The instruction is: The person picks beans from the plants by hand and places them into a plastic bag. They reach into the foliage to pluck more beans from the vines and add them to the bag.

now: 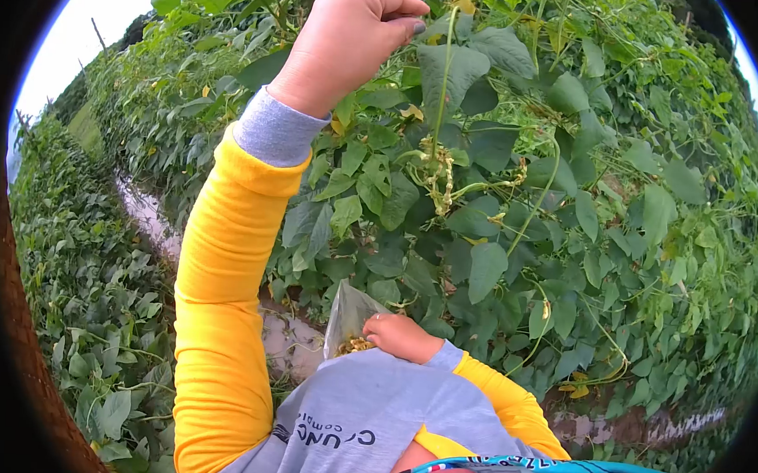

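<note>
My left hand (354,41) is raised at the upper left among the vines, its thumb and fingertips pinched together. What is between them, if anything, I cannot make out. Just right of the fingertips a long green vine stem (444,79) hangs down past broad leaves. It leads to a cluster of pale yellowish buds or withered flowers (442,176). Low in front of my body, my right hand (404,337) is closed on the rim of a clear plastic bag (348,311). Small yellowish-brown pieces (355,345) lie inside the bag, partly hidden by my shirt.
Dense climbing vines (618,188) form a tall green wall ahead and to the right. Another leafy row (74,248) stands at the left. Between the rows runs a pale ground strip (147,214). Several curved stems (541,201) hang out of the foliage.
</note>
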Demonstrator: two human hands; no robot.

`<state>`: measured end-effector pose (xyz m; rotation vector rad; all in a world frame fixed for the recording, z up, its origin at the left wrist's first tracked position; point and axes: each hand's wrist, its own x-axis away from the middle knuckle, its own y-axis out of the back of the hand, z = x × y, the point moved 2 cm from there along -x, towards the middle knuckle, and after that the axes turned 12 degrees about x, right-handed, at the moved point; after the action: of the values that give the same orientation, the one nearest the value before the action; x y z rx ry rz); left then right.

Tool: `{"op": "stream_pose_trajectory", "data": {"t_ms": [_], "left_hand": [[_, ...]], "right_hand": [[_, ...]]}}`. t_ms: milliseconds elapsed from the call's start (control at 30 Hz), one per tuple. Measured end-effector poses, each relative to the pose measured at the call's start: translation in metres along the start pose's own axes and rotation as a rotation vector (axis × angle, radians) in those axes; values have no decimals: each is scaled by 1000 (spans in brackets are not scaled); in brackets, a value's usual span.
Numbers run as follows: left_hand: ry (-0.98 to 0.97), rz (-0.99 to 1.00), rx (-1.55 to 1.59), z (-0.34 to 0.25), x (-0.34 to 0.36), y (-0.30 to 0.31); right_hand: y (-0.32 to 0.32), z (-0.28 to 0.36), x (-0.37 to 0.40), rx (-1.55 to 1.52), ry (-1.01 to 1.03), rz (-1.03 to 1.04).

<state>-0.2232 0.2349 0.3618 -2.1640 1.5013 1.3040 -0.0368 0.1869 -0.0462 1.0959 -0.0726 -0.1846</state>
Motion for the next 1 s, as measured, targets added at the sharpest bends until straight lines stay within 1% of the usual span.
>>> {"op": "stream_pose_trajectory", "data": {"t_ms": [33,100,200,267,300,333,400,433,467,500,533,567,600,667,733,800,833,867,900,933,967,1000], "left_hand": [[4,-35,-75,-5,6,1],[-85,-106,-228,-7,20,6],[0,-151,-75,-4,63,11],[236,-29,-40,-8,110,5],[313,82,-8,-4,136,1],[423,229,-82,-2,160,-4],[469,481,-66,34,220,-19],[515,599,-95,58,253,-28],[597,705,-30,73,277,-39],[559,682,31,111,323,-51],[635,787,-82,153,370,-65],[651,890,-188,174,404,-74],[418,774,-320,189,441,-81],[364,746,-381,199,454,-79],[720,940,-247,185,417,-60],[675,916,-262,160,374,-28],[656,904,-269,144,350,-9],[614,844,-213,121,319,11],[462,802,-138,107,294,35],[373,698,-49,85,265,58],[268,574,76,65,240,83],[165,484,82,47,216,106]], "right_hand": [[-2,0,0,-4,16,14],[-2,2,-1,-14,44,-19],[3,8,0,-79,42,-120],[14,14,0,-110,33,-173],[22,16,0,-113,32,-183],[28,16,-1,-115,29,-195],[36,5,-2,-98,5,-220],[40,0,-2,-89,-8,-232],[48,-2,-4,-89,-15,-265],[55,-3,-7,-74,-21,-268],[62,-4,-10,-60,-28,-272],[69,-1,-13,-45,-35,-277],[76,4,-16,-62,-55,-230],[89,17,-24,-142,33,-166],[108,35,-35,-203,117,-119],[131,60,-45,-257,197,-72],[143,71,-50,-238,221,-81],[155,80,-56,-218,247,-90],[165,88,-62,-199,274,-101],[173,93,-69,-179,329,-137],[185,102,-75,-145,333,-162],[200,115,-79,-111,335,-189]]}}
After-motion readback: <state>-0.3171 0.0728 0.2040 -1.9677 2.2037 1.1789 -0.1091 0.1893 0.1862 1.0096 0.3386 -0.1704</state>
